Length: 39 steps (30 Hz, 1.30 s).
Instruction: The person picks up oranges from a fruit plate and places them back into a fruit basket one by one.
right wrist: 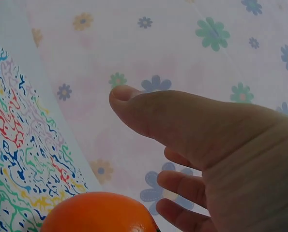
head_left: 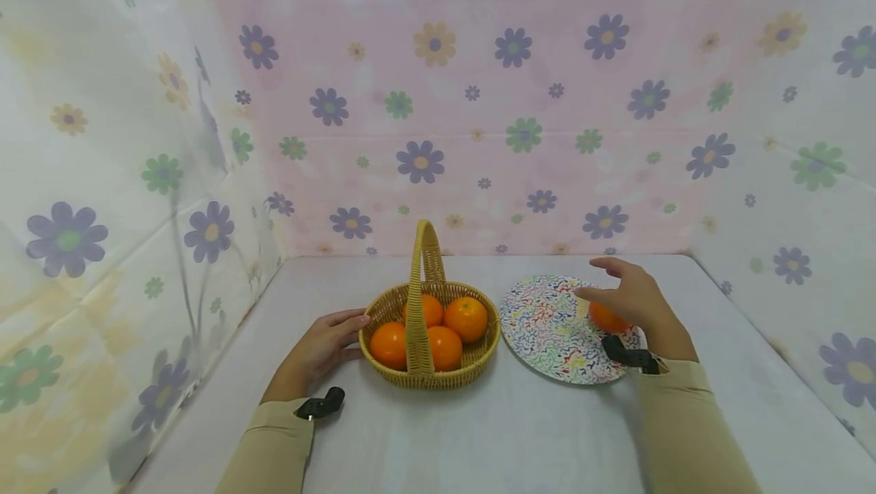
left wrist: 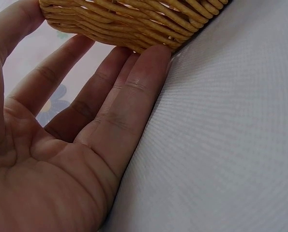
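Observation:
A yellow wicker basket (head_left: 431, 380) with a tall arched handle stands mid-table and holds several oranges (head_left: 468, 319). On its left side, my left hand (head_left: 327, 349) touches the wall with fairly straight fingers; in the left wrist view, the fingertips (left wrist: 153, 60) rest against the weave near the bottom. To the right lies a round plate (head_left: 547, 334) with a multicoloured squiggle pattern. One orange (head_left: 607, 318) sits at its right side, partly hidden by my right hand (head_left: 633, 298). That hand is over the orange, thumb and fingers spread, apart from it in the right wrist view.
A white cloth covers the table (head_left: 479, 441). Flower-printed sheets hang at the back (head_left: 472, 197) and on both sides. The plate lies close beside the basket's right edge. A black wrist device (head_left: 322, 404) is strapped on each wrist.

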{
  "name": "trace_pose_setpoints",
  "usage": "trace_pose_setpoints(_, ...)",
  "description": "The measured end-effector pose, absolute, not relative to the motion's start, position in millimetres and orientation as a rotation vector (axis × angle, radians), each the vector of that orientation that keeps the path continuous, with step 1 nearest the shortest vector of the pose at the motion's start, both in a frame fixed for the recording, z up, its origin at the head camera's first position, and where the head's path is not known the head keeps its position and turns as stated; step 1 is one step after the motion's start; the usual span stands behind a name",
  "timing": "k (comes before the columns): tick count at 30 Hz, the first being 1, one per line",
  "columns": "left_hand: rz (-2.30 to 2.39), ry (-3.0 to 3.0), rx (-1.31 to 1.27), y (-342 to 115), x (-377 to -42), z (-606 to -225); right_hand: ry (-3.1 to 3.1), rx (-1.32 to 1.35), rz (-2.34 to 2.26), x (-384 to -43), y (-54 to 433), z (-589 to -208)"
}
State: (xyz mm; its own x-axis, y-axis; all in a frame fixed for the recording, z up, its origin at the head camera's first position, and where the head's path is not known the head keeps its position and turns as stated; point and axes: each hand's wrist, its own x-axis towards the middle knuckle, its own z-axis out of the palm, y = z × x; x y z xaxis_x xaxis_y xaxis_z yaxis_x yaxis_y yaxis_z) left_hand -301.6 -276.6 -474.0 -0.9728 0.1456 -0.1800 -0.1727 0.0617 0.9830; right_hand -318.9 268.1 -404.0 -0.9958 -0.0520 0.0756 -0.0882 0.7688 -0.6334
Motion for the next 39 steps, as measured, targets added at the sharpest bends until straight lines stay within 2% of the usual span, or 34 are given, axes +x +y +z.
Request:
trace_pose_setpoints(13,2.014,2.094,-0.062,-275.1,-303.4,-474.2,-2.984,0.098,1.205,-316.6,297.3,-414.4)
trace_pose_setpoints(39,1.985,2.123,-0.092,-274.6,-303.7,-473.5,-3.02,0.094,1.285,-313.8,304.2,-422.4)
